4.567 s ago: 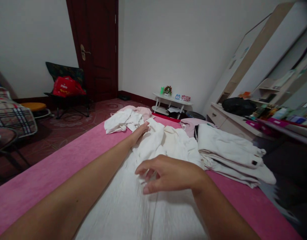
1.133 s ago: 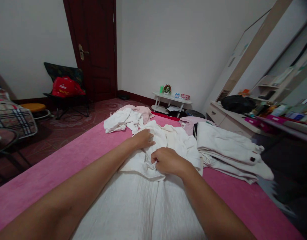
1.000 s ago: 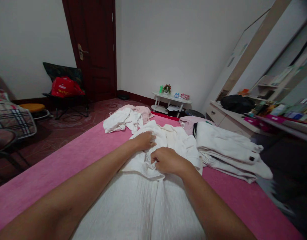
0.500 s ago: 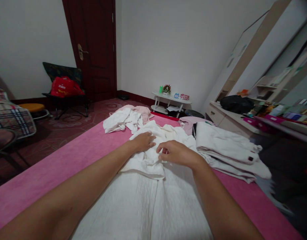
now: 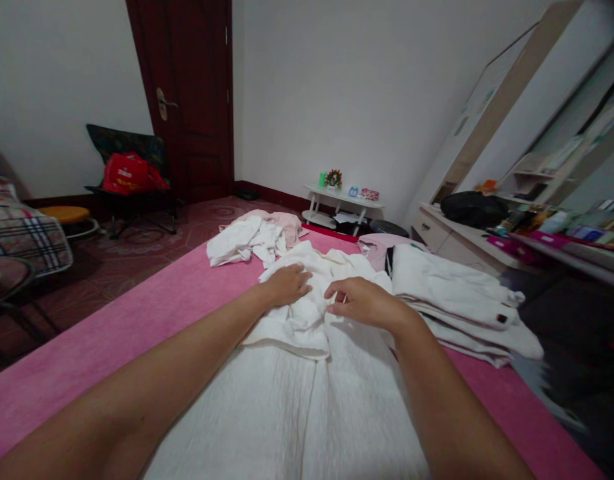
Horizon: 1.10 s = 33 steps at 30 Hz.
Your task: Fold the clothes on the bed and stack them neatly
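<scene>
A white crinkled garment (image 5: 267,407) stretches over the bed toward me, its far part bunched up and one hemmed flap lying across it. On that bunched cloth my left hand (image 5: 288,285) rests palm down, fingers extended. Just right of it, my right hand (image 5: 363,301) hovers at the cloth with fingers loosely curved and thumb apart. A little white shows in the gap between thumb and fingers; whether it is cloth gripped or cloth behind is hard to see.
A folded stack of white clothes (image 5: 457,300) lies on the right of the pink bed cover (image 5: 151,327). Loose white and pink clothes (image 5: 257,237) lie at the far left edge. Beyond are a small white table (image 5: 341,195) and a chair with a red bag (image 5: 131,175).
My right hand has shifted slightly to the right, away from the left hand. The left hand and the garment look nearly the same.
</scene>
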Each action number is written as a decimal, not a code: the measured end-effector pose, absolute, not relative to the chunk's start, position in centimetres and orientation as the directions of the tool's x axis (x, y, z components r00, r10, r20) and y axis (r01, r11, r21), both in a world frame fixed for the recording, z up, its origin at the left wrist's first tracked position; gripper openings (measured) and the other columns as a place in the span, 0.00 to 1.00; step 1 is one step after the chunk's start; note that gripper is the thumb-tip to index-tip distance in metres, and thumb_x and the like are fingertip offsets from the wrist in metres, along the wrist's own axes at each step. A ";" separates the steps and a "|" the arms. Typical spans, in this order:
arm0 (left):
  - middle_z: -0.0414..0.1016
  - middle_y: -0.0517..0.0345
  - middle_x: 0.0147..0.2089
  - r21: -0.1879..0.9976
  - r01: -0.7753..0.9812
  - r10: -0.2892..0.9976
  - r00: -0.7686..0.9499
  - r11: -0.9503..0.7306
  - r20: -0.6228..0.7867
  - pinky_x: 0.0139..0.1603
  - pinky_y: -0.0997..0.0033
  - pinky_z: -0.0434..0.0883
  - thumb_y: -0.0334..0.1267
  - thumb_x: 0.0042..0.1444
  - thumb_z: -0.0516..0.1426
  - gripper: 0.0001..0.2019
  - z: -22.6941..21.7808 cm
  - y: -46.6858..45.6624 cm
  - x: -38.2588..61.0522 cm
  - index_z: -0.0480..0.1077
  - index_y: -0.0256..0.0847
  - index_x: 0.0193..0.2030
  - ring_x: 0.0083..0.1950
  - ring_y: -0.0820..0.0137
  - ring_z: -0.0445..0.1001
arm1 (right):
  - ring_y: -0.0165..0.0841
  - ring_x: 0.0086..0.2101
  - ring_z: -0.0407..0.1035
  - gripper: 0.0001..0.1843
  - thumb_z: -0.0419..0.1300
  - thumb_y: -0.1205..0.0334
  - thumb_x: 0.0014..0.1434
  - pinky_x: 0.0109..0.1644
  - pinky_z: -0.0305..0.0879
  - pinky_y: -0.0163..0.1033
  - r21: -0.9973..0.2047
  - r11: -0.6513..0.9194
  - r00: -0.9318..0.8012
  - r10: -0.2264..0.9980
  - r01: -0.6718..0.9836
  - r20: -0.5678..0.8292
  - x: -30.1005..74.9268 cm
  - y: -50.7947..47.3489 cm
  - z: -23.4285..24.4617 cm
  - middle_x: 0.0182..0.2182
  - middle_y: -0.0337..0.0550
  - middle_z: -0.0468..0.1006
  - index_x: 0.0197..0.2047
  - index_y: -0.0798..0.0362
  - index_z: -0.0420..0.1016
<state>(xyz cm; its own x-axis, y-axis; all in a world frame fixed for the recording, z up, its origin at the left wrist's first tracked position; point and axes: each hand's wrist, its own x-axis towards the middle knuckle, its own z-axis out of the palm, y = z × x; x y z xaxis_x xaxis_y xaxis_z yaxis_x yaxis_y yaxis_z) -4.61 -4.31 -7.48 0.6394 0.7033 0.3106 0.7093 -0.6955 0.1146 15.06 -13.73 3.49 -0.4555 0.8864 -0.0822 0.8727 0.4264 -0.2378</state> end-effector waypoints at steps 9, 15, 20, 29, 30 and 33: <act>0.67 0.47 0.58 0.043 0.733 0.704 0.632 -0.679 0.324 0.59 0.60 0.62 0.46 0.65 0.45 0.20 -7.4 -4.6 -4.6 0.65 0.40 0.57 0.60 0.61 0.64 | 0.33 0.35 0.70 0.13 0.60 0.56 0.53 0.34 0.57 0.34 -0.172 0.343 -0.359 0.930 0.923 -0.073 15.7 -13.4 3.3 0.37 0.42 0.78 0.43 0.48 0.78; 0.68 0.46 0.57 0.043 0.734 0.701 0.627 -0.677 0.340 0.59 0.59 0.63 0.46 0.65 0.46 0.20 -7.5 -4.6 -4.7 0.65 0.40 0.57 0.58 0.60 0.66 | 0.33 0.34 0.70 0.14 0.60 0.56 0.53 0.34 0.57 0.34 -0.193 0.331 -0.354 0.930 0.924 -0.103 15.8 -12.9 2.7 0.36 0.42 0.79 0.42 0.48 0.78; 0.68 0.47 0.56 0.042 0.740 0.704 0.620 -0.671 0.347 0.57 0.60 0.64 0.46 0.65 0.46 0.19 -7.5 -4.7 -4.7 0.65 0.41 0.57 0.57 0.61 0.67 | 0.32 0.33 0.70 0.14 0.61 0.56 0.53 0.34 0.58 0.34 -0.221 0.358 -0.389 0.914 0.907 -0.114 15.9 -12.6 2.1 0.35 0.42 0.79 0.43 0.49 0.78; 0.69 0.46 0.55 0.024 0.736 0.694 0.627 -0.677 0.353 0.57 0.61 0.65 0.46 0.65 0.45 0.20 -7.3 -4.9 -4.7 0.66 0.39 0.57 0.56 0.61 0.67 | 0.31 0.31 0.70 0.14 0.60 0.56 0.53 0.32 0.57 0.33 -0.302 0.442 -0.493 0.862 0.845 -0.116 15.5 -12.6 1.3 0.33 0.42 0.78 0.42 0.51 0.78; 0.69 0.46 0.55 0.025 0.738 0.697 0.625 -0.674 0.353 0.57 0.60 0.64 0.46 0.65 0.45 0.20 -7.4 -4.9 -4.7 0.66 0.39 0.57 0.57 0.61 0.67 | 0.31 0.31 0.70 0.14 0.60 0.57 0.53 0.32 0.57 0.33 -0.298 0.443 -0.494 0.861 0.845 -0.121 15.3 -12.6 1.2 0.33 0.43 0.78 0.42 0.51 0.78; 0.69 0.46 0.56 0.028 0.744 0.702 0.617 -0.668 0.356 0.57 0.60 0.64 0.46 0.65 0.45 0.21 -7.4 -4.9 -4.7 0.66 0.39 0.57 0.58 0.61 0.66 | 0.31 0.31 0.70 0.15 0.60 0.59 0.51 0.32 0.57 0.33 -0.288 0.440 -0.492 0.859 0.851 -0.143 14.8 -13.0 1.0 0.33 0.43 0.79 0.42 0.52 0.78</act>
<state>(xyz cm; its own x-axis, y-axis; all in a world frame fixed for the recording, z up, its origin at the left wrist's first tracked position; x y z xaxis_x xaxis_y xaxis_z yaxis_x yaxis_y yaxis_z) -4.69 -4.88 -7.42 0.6172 0.7019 0.3556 0.7437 -0.6679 0.0275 14.75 -12.95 1.02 -0.4923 0.8587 -0.1425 0.8507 0.4400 -0.2876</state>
